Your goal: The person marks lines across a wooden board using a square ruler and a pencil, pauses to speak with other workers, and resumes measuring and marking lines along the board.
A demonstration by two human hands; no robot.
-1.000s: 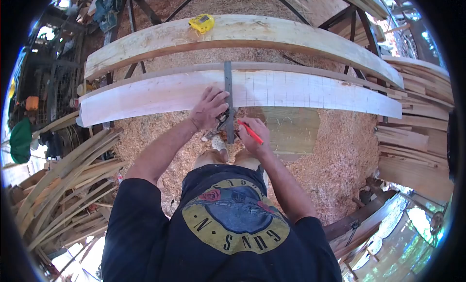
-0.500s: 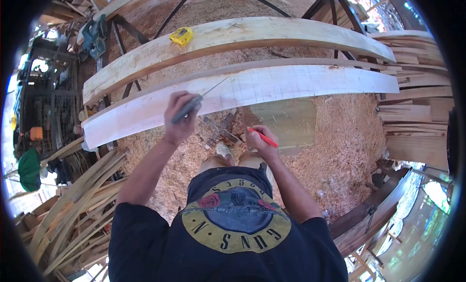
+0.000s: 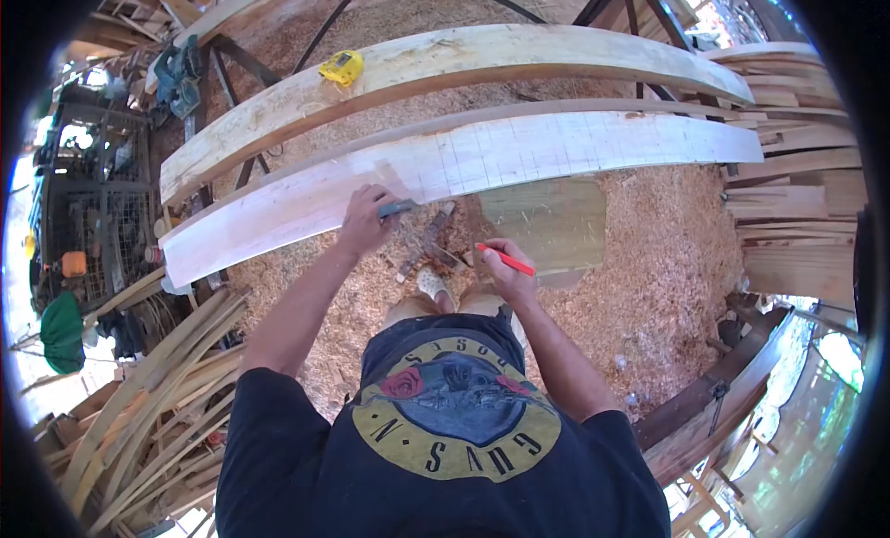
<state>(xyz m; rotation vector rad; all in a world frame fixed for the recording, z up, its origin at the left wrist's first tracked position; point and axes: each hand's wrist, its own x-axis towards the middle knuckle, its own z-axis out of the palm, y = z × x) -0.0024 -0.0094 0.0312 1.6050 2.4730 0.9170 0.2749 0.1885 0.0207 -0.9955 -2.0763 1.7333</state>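
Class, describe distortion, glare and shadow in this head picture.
Head view: wide-lens distortion seems to bow the pale board, and black fills the corners; head view: glare whitens the lower right; head view: a faint darker patch, probably shadow, lies on the board by the left hand.

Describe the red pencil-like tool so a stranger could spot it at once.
Start at the nearer long, pale beam. Just below its middle in the picture, the person's right hand holds the slim red tool. Its bright, solid red sets it apart from the tan wood shavings around.
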